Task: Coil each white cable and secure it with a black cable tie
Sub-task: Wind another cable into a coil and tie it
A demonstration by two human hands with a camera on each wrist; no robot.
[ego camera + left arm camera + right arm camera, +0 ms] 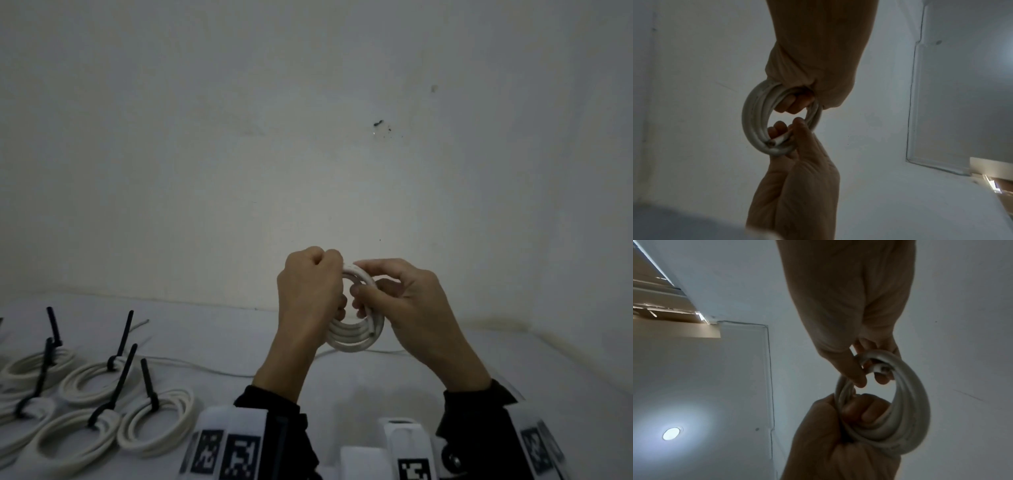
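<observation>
I hold a white cable coil (352, 337) upright in the air above the white surface, between both hands. My left hand (310, 294) is a fist, its fingers curled round the coil's left side (750, 116). My right hand (404, 301) pinches the right side with thumb and fingers. The cut cable end (371, 331) sticks out at the lower right of the loop, next to my right fingers (881, 378). In the right wrist view the left fist (838, 443) wraps the loops (916, 402). No black tie is on this coil.
Several white coils bound with black cable ties (149, 383) lie at the lower left on the white surface (513, 370). A thin grey wire (205, 368) runs across it under my hands. A plain wall stands close behind.
</observation>
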